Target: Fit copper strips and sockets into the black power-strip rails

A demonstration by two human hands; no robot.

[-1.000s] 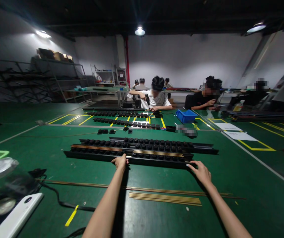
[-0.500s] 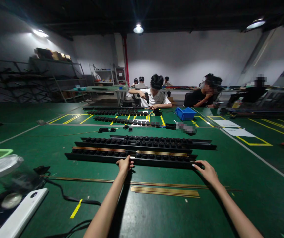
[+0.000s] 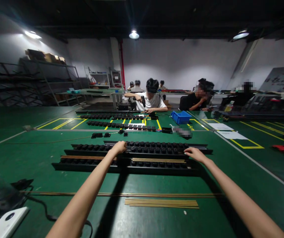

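Note:
Long black rails (image 3: 154, 171) lie side by side across the table, each carrying a row of black square modules (image 3: 154, 150). My left hand (image 3: 119, 148) reaches over the front rail, and its fingers close on the middle black rail (image 3: 82, 153) near its centre; the fingertips are partly hidden. At that rail's right end, my right hand (image 3: 195, 154) grips with bent fingers and thumb. Thin copper-coloured rods (image 3: 82, 157) rest along the left of the front rail, brass-coloured rods (image 3: 159, 160) along its right.
Nearer me lie a bundle of short brass rods (image 3: 161, 203) and some long thin rods (image 3: 82, 194). A white phone (image 3: 8, 223) and a cable (image 3: 45, 210) are at left. Beyond the rails stand module strips (image 3: 119, 125) and a blue bin (image 3: 181, 117). A co-worker (image 3: 154, 99) holds a power drill (image 3: 143, 101).
Both my hands have left the front rail and moved forward to the rail behind it. The view has shifted slightly. Rods still lie on the front rail.

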